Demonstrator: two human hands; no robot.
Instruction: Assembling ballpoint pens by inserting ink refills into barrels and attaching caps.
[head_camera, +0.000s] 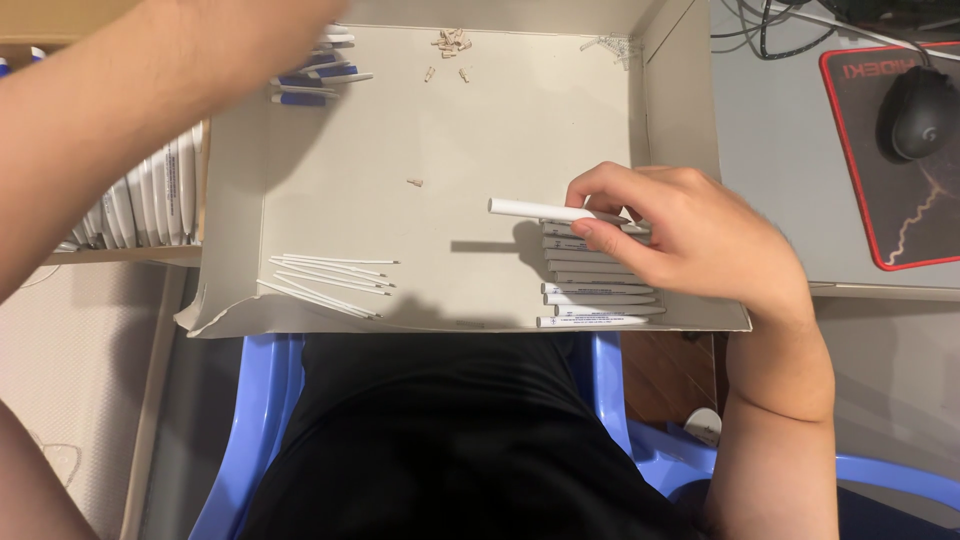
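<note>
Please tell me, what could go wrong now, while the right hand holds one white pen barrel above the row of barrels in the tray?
1. The right hand pinches the white pen barrel near one end only, so it might tip or slip.
2. The hand rests over the row of barrels; a nudge could scatter them.
3. The cardboard tray sits on the lap, its front edge sagging, so the thin refills could roll off.

This looks like a home desk used for small piecework. Right of the right hand's fingers (600, 232) a grey desk (780, 150) carries a black and red mouse mat (900, 240), a black computer mouse (918, 112) and loose cables (770, 25). Below the fingers is a blue plastic chair (262, 420). Under them lies a flattened cardboard tray (450, 130) as a work surface.
</note>
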